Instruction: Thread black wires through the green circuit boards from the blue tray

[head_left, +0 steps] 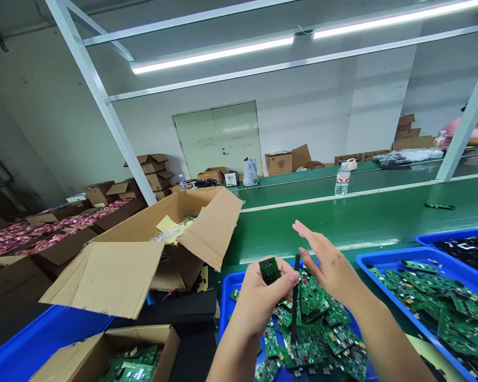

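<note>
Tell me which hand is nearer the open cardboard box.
Left. The left hand is just right of the open cardboard box, apart from it; the right hand is farther right.

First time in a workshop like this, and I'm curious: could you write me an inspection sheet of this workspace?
Surface: green conveyor belt.
Job's things: a green circuit board in hand; more boards piled in a blue tray and in a second blue tray to the right.
Clutter: open cardboard box, water bottle, loose board on the belt.
Grips: left hand pinches the board; right hand open, raised above the pile.
Cables: thin wires by the box; a black strip between the hands, unclear what it is.
Surroundings: stacked cartons, a door, a co-worker far right.
</note>
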Demonstrator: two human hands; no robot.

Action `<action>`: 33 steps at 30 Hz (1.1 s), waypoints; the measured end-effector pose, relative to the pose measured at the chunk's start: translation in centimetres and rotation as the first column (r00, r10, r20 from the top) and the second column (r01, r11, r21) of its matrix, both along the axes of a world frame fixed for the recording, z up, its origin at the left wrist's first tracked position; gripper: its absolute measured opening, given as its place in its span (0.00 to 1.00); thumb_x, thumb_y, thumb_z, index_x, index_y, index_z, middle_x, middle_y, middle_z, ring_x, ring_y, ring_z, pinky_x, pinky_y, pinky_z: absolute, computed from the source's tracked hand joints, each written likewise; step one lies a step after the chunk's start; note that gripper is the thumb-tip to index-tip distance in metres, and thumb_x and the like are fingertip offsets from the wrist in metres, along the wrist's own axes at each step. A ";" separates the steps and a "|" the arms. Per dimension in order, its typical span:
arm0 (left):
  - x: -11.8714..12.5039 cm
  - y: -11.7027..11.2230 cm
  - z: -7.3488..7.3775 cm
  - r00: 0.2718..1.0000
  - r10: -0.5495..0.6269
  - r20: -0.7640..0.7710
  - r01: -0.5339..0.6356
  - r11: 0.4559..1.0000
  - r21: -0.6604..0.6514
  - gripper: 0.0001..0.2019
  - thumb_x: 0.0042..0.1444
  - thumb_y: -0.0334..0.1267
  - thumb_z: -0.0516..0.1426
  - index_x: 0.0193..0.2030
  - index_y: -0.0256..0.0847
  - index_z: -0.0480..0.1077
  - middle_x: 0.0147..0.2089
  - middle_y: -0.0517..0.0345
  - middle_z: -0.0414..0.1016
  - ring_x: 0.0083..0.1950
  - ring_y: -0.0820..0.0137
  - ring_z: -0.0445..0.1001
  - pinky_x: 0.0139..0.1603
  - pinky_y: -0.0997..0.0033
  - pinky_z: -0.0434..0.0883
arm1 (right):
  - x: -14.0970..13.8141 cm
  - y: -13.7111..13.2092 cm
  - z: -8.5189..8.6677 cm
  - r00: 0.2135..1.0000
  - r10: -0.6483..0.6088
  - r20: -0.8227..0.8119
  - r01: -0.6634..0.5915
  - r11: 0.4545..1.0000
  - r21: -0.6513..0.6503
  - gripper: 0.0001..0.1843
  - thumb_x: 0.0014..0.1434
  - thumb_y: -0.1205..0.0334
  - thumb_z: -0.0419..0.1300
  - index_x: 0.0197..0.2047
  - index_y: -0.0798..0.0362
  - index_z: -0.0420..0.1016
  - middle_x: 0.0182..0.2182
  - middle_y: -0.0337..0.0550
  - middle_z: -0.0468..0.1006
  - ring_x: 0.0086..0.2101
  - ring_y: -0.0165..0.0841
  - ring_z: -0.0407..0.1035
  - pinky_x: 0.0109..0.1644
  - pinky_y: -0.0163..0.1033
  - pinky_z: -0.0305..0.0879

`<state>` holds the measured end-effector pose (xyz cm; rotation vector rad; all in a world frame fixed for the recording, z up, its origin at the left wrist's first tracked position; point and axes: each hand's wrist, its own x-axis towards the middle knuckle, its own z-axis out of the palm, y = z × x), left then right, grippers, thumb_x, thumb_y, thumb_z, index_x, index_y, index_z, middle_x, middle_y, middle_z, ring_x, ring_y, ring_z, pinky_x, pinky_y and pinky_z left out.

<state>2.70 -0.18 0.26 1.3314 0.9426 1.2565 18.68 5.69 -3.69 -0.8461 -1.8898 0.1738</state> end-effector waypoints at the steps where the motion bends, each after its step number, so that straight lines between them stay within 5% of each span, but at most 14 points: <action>1: 0.0 0.0 0.0 1.000 0.026 0.008 -0.026 1.000 0.006 0.14 0.47 0.45 0.62 0.25 0.37 0.66 0.18 0.66 0.62 0.21 0.78 0.59 0.25 0.76 0.56 | 0.0 -0.1 0.1 1.000 -0.002 -0.028 0.000 0.998 -0.064 0.21 0.64 0.57 0.49 0.60 0.50 0.63 0.52 0.51 0.73 0.49 0.41 0.69 0.49 0.48 0.69; 5: 0.1 0.1 0.1 0.994 0.090 0.053 -0.090 0.996 -0.013 0.14 0.48 0.46 0.62 0.29 0.37 0.68 0.17 0.66 0.63 0.21 0.77 0.61 0.26 0.77 0.58 | -0.3 -1.8 1.4 0.977 0.155 -0.150 -0.193 0.936 -0.293 0.20 0.66 0.51 0.46 0.40 0.53 0.75 0.34 0.45 0.79 0.37 0.35 0.73 0.40 0.36 0.70; 9: 0.1 0.0 0.1 0.990 0.114 0.083 -0.111 0.993 -0.039 0.14 0.46 0.46 0.63 0.31 0.36 0.69 0.19 0.65 0.65 0.22 0.77 0.62 0.27 0.77 0.59 | -1.2 -3.4 2.4 0.963 0.241 -0.122 -0.269 0.900 -0.342 0.20 0.64 0.51 0.49 0.31 0.53 0.75 0.26 0.40 0.76 0.29 0.30 0.69 0.34 0.32 0.65; 13: -0.2 -0.1 0.1 0.993 0.076 0.093 -0.069 0.995 -0.075 0.13 0.48 0.44 0.61 0.34 0.36 0.69 0.18 0.67 0.63 0.21 0.78 0.61 0.26 0.76 0.59 | -1.3 -3.6 2.3 0.979 0.180 -0.097 -0.202 0.926 -0.318 0.19 0.64 0.55 0.48 0.27 0.53 0.71 0.22 0.38 0.72 0.25 0.28 0.65 0.30 0.31 0.62; 21: -1.1 -0.1 -0.3 0.965 -0.179 0.191 0.208 0.967 -0.150 0.15 0.51 0.42 0.51 0.42 0.35 0.68 0.21 0.65 0.65 0.16 0.79 0.62 0.21 0.76 0.60 | 0.1 -3.8 2.2 0.992 0.126 0.012 -0.124 0.984 -0.126 0.14 0.61 0.64 0.50 0.23 0.51 0.64 0.19 0.36 0.65 0.22 0.28 0.60 0.26 0.32 0.58; 28: -2.3 0.2 -0.1 0.973 -0.054 0.225 0.076 0.993 -0.087 0.13 0.52 0.37 0.49 0.44 0.38 0.64 0.26 0.65 0.68 0.15 0.80 0.61 0.18 0.77 0.61 | 2.1 -4.8 2.1 0.951 0.278 -0.139 -0.288 0.955 -0.064 0.12 0.62 0.66 0.49 0.26 0.50 0.64 0.21 0.38 0.67 0.24 0.31 0.64 0.28 0.35 0.60; 33: -1.8 -0.6 0.5 0.986 -0.129 0.106 0.137 0.988 -0.072 0.14 0.58 0.38 0.51 0.50 0.38 0.65 0.37 0.59 0.72 0.17 0.81 0.68 0.24 0.75 0.64 | 1.2 -5.0 2.7 0.954 0.294 0.059 -0.292 0.956 -0.040 0.10 0.62 0.67 0.50 0.28 0.51 0.64 0.22 0.37 0.66 0.24 0.29 0.62 0.28 0.35 0.59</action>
